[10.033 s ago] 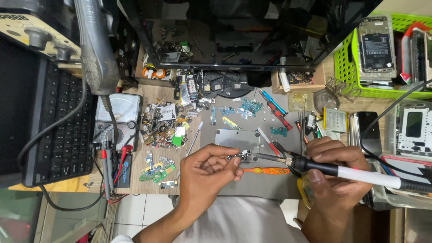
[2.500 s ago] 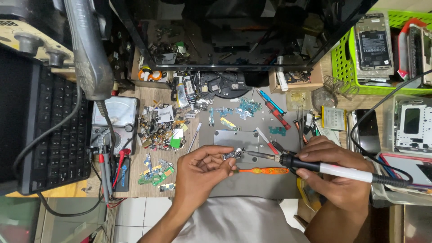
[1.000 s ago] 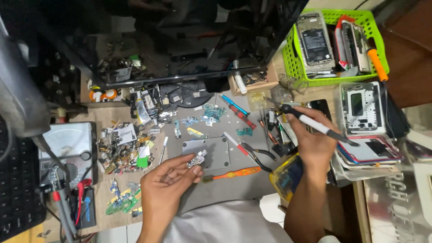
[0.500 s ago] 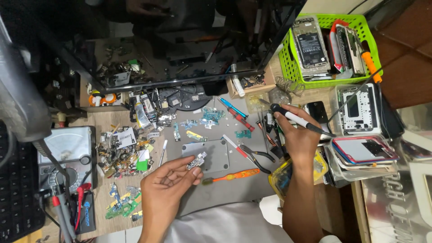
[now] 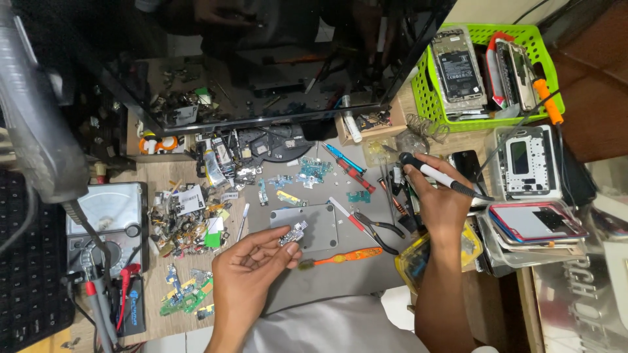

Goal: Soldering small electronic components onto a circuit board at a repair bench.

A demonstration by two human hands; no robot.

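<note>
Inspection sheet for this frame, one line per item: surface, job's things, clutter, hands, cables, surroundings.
Surface: grey mat on a wooden bench, crowded.
Job's things: small circuit board; soldering iron.
Clutter: heap of small parts, pliers, orange toothbrush.
Hands: left hand pinches the board; right hand grips the iron, away from the board.
Cables: red and black probe leads by the analogue meter.
Surroundings: green basket of opened phones, dark monitor, keyboard.
</note>
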